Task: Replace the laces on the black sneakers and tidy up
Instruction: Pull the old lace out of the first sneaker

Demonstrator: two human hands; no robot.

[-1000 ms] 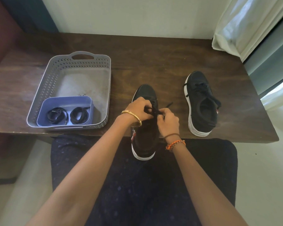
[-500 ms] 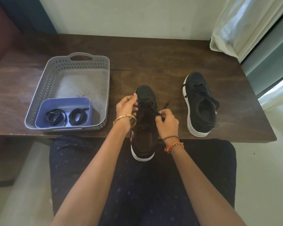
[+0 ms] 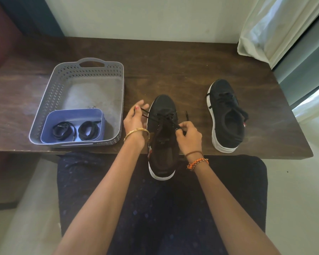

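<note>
Sneaker (image 3: 162, 126) points toe-away on dark wooden table (image 3: 173, 70), left hand (image 3: 133, 119) and right hand (image 3: 189, 134) pinching its lace (image 3: 166, 116) ends.

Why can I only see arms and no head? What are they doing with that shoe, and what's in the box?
The camera sits on the person's head and looks down, so you see only arms. On the dark wooden table lie two black sneakers with white soles. The left hand and the right hand each pinch an end of the black lace of the nearer sneaker. The other sneaker lies untouched to the right. In the grey plastic basket sits a small blue tub holding two coiled black laces.
</note>
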